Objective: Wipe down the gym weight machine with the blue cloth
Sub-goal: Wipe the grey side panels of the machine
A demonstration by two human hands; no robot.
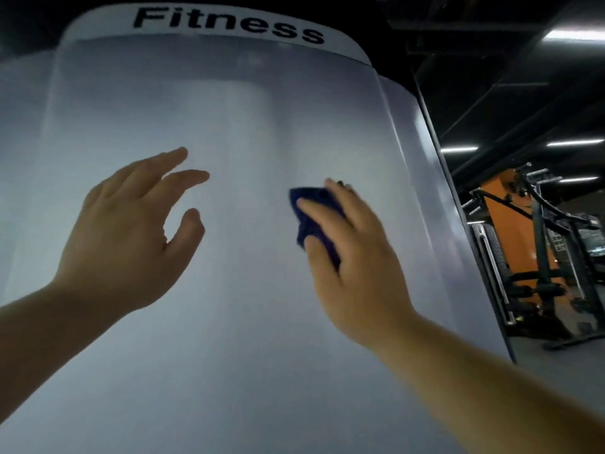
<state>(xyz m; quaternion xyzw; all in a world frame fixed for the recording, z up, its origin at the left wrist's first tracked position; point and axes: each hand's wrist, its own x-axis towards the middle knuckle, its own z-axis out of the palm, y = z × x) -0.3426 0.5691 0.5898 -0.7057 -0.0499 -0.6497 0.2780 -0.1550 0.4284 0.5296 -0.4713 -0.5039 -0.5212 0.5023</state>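
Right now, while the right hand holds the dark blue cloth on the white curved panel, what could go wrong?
The dark blue cloth is bunched small under the right hand, so bare fingers may smear the white curved panel. The open left hand hovers close and could leave prints. The strip below the black Fitness lettering may get missed.

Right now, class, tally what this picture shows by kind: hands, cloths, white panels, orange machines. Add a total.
hands: 2 (left hand, right hand)
cloth: 1
white panel: 1
orange machine: 1
total: 5
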